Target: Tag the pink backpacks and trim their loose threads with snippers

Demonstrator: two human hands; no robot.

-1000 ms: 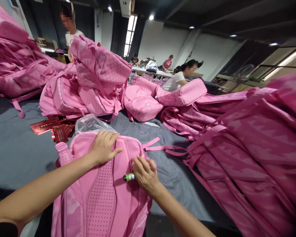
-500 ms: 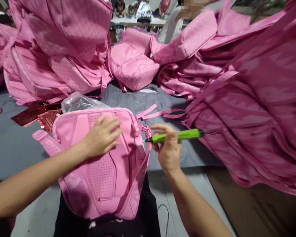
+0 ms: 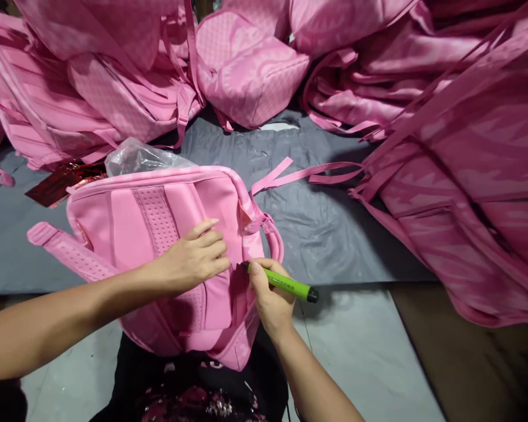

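Note:
A pink backpack lies back panel up over the near edge of the grey table, partly hanging toward my lap. My left hand rests flat on its padded back with the fingers stretched out, pressing the fabric. My right hand is closed in a pinch on a green pen-like tool, whose dark tip touches the backpack's right side seam beside my left fingertips. A pink shoulder strap sticks out to the left.
Heaps of pink backpacks crowd the far side, and a big pile fills the right. A clear plastic bag and red tags lie behind the backpack. Loose pink straps trail across the table. Pale floor shows below.
The view tilted down. My right hand turned the green tool and brought its tip from the backpack's top corner down to the side seam. My left hand slid lower on the back panel.

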